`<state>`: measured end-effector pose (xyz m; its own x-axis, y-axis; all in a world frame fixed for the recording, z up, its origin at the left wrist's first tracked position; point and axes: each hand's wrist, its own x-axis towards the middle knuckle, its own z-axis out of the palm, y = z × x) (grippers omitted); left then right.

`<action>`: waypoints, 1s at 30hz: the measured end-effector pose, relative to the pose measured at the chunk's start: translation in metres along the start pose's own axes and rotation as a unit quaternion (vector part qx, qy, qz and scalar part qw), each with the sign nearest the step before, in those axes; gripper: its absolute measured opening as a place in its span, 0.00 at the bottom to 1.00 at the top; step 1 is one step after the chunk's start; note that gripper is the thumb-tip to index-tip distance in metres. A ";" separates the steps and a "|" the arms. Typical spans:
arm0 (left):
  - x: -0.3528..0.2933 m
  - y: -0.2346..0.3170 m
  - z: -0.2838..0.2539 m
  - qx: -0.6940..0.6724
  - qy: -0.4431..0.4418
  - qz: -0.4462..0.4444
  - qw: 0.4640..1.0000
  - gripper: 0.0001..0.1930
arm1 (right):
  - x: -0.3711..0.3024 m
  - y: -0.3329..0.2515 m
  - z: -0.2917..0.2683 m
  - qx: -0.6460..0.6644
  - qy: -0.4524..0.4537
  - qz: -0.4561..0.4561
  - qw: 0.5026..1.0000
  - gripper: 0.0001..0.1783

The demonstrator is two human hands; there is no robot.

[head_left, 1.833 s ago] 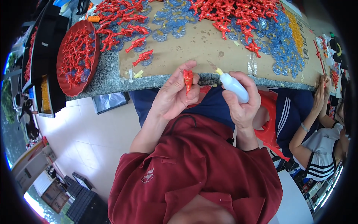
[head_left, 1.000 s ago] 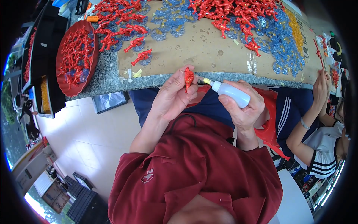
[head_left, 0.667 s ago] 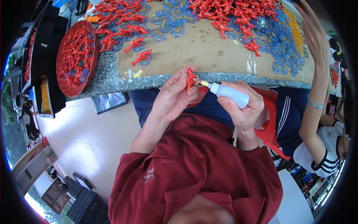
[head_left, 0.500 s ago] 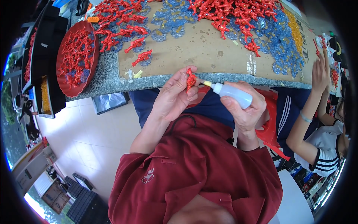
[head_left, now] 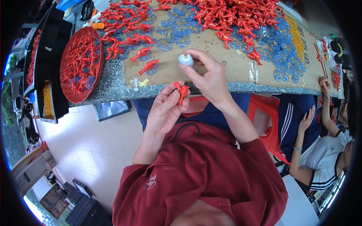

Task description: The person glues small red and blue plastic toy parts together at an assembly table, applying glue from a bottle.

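Between the thumb and fingers of my left hand [head_left: 163, 113] is a small red plastic figurine [head_left: 182, 92], held just in front of the table edge. My right hand [head_left: 209, 77] grips a small white squeeze bottle [head_left: 185, 60] over the cardboard, its tip toward me. Whether the bottle's base touches the cardboard is hidden. Left of the bottle, a red figurine [head_left: 148, 67] lies on a clear blue plastic disc [head_left: 153, 71], and more such pairs lie farther back.
A red dish [head_left: 78, 94] of figurines stands at the table's left. Piled figurines [head_left: 233, 15], blue discs [head_left: 283, 56] and small yellow pieces [head_left: 296, 35] cover the back and right of the cardboard [head_left: 233, 73]. Another person [head_left: 324, 158] sits at the right beside a red stool [head_left: 266, 130].
My right hand has moved the bottle away from the figurine, left and forward over the cardboard, turning it tip-up. My left hand has shifted slightly left and nearer. The other person's hands have separated.
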<state>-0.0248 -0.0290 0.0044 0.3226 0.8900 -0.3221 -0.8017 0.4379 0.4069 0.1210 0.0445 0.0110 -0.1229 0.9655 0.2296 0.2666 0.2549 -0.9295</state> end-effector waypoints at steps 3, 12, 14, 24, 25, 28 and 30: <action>-0.004 0.004 -0.005 -0.010 0.012 -0.002 1.000 0.14 | 0.002 -0.005 -0.001 0.002 -0.035 -0.024 0.999 0.15; 0.000 0.004 0.000 -0.009 -0.012 -0.027 1.000 0.13 | 0.067 0.009 -0.018 -0.328 0.002 -0.142 0.934 0.11; 0.000 0.003 0.000 -0.012 -0.017 -0.032 0.999 0.13 | 0.066 0.011 -0.019 -0.349 -0.013 -0.164 0.922 0.12; 0.015 -0.007 0.017 -0.006 -0.081 -0.038 0.996 0.16 | -0.019 -0.019 -0.053 -0.081 -0.036 0.020 0.996 0.13; 0.019 -0.009 0.021 0.007 -0.076 -0.045 0.996 0.17 | -0.024 -0.025 -0.057 -0.075 -0.058 0.058 0.994 0.14; 0.024 -0.014 0.020 -0.003 -0.080 -0.083 0.993 0.16 | -0.034 -0.026 -0.067 -0.085 -0.112 0.082 0.987 0.17; 0.026 -0.019 0.020 -0.006 -0.089 -0.086 0.992 0.16 | -0.044 -0.014 -0.065 0.152 -0.083 0.070 0.982 0.18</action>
<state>0.0085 -0.0119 0.0058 0.5382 0.8112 -0.2288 -0.7328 0.5845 0.3484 0.1851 0.0021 0.0323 -0.2656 0.9618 0.0664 -0.0022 0.0682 -0.9977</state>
